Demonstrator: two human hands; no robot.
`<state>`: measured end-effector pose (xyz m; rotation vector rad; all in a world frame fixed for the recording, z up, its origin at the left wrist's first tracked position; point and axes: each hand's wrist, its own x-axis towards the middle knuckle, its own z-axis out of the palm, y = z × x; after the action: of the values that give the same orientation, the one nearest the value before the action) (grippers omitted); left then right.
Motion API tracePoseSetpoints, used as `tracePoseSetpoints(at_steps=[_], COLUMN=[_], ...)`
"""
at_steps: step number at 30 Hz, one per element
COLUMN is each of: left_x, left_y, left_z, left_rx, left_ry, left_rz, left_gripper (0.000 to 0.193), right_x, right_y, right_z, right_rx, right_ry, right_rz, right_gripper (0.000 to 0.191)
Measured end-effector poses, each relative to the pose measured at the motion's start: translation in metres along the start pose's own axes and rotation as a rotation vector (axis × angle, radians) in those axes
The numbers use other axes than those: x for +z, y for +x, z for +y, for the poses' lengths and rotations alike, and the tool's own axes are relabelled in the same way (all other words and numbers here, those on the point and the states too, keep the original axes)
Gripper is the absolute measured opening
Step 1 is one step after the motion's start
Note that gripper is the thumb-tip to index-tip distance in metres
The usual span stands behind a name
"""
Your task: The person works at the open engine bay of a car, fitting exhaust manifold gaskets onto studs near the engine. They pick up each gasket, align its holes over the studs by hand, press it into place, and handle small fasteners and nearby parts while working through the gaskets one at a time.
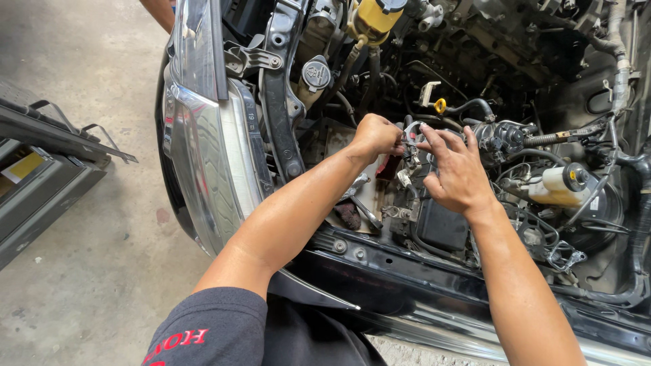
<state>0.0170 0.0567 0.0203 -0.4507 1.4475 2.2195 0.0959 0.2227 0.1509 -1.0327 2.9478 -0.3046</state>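
**One head view, looking down into the engine bay**

The single camera sits on the person's head, tilted steeply down and forward over the car's side. It is close: both forearms fill the foreground, engine bay [475,102] ahead, concrete floor [88,224] left.

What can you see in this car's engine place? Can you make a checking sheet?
Surface: open engine bay, dusty, tightly packed.
Job's things: small metal clamp and wiring, pinched between both hands.
Clutter: dark rag on the tray below.
Grippers: left hand closed on the clamp; right hand fingers spread, touching it.
Cables: black hoses and wires throughout; yellow dipstick ring.
Surroundings: headlight, yellow-capped reservoir, white reservoir, concrete floor, grey panel.
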Motion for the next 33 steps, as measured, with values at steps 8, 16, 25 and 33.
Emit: tracePoseSetpoints(at_steps=[8, 16, 25, 33], left_x=[0.001, -0.006, -0.005, -0.004], left_y=[0.001, 0.001, -0.004, -0.014], left_z=[-0.001, 0.007, 0.02, 0.037], left_rx=[0.009, 0.069, 0.076, 0.223], left_ry=[0.056, -0.015, -0.085, -0.212], left_rz=[0.023, -0.063, -0.097, -0.113], left_gripper=[0.009, 0.016, 0.014, 0.013], right_x=[-0.001, -0.011, 0.029, -0.004], right_y=[0.002, -0.041, -0.089, -0.069], right_z=[0.003, 0.074, 0.115, 0.093], right_rx=[0.068, 0.584, 0.763, 0.766], right_ry=[-0.059, 0.589, 0.417, 0.121], right_rz=[-0.04, 0.271, 0.307, 0.29], right_gripper=[0.09, 0.065, 0.064, 0.073])
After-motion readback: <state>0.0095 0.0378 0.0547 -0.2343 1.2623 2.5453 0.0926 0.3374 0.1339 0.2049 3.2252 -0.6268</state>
